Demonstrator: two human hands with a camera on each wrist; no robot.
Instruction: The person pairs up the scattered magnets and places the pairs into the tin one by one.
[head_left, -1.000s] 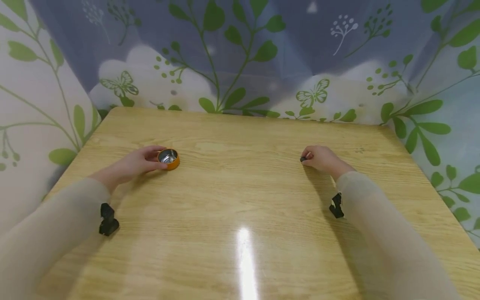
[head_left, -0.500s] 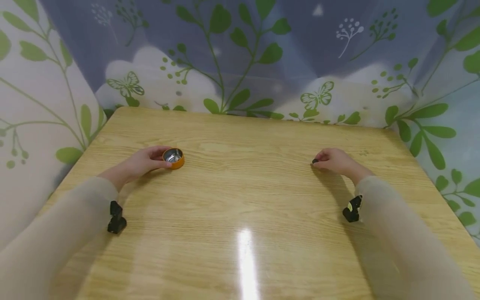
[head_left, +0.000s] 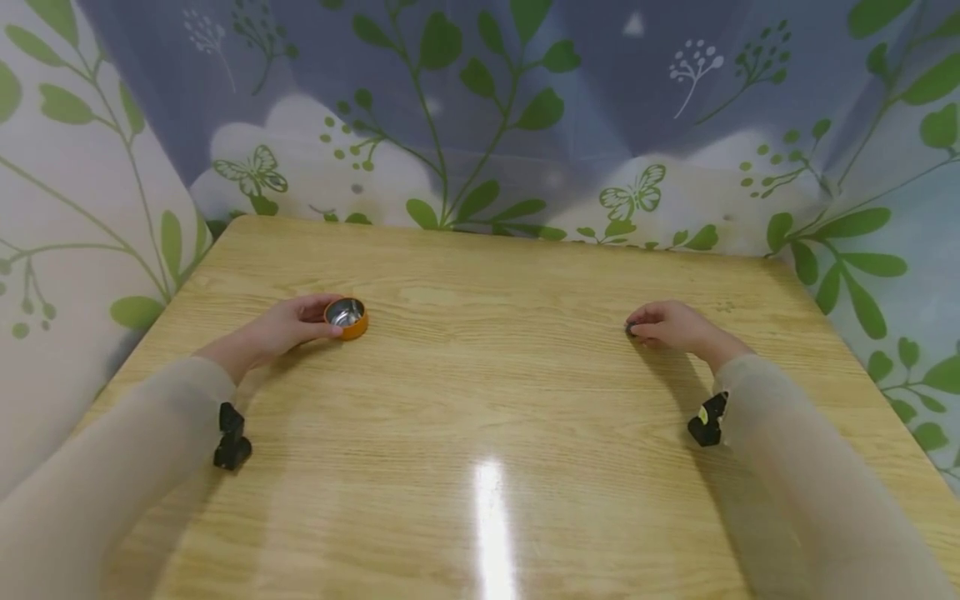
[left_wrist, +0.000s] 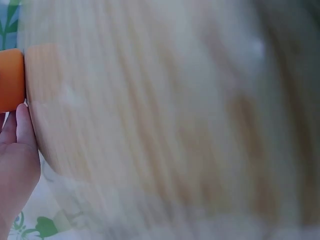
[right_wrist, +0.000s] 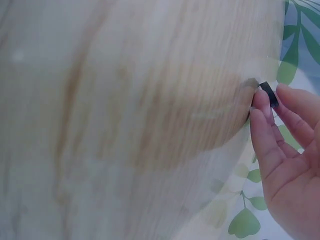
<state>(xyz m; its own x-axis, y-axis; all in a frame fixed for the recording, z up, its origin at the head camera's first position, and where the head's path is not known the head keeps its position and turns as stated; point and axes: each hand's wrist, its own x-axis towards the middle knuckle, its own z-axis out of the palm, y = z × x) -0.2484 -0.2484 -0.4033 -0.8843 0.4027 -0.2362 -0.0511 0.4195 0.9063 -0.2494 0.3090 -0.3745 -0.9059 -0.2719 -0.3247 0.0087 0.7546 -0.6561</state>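
Observation:
At the left of the table, my left hand (head_left: 288,327) holds a small round orange bowl (head_left: 352,326) with a shiny metallic inside. The thumb lies along its near side and the fingers reach behind it. In the left wrist view, the bowl's orange wall (left_wrist: 11,80) stands on the tabletop, cut off by the frame edge. Over on the right side, my right hand (head_left: 675,325) pinches a small black piece (right_wrist: 268,94) between thumb and fingers, low at the table surface. Its exact kind is too small to tell.
A light wood-grain table (head_left: 480,375) stretches under both hands, with a bright light reflection near its front. Patterned cloth (head_left: 510,108) with leaves and butterflies closes off the back and sides. A black wrist mount (head_left: 232,437) sits at each sleeve.
My right hand has shifted a little to the right and nearer with the black piece. The left hand keeps its hold on the bowl. The head view has tilted slightly.

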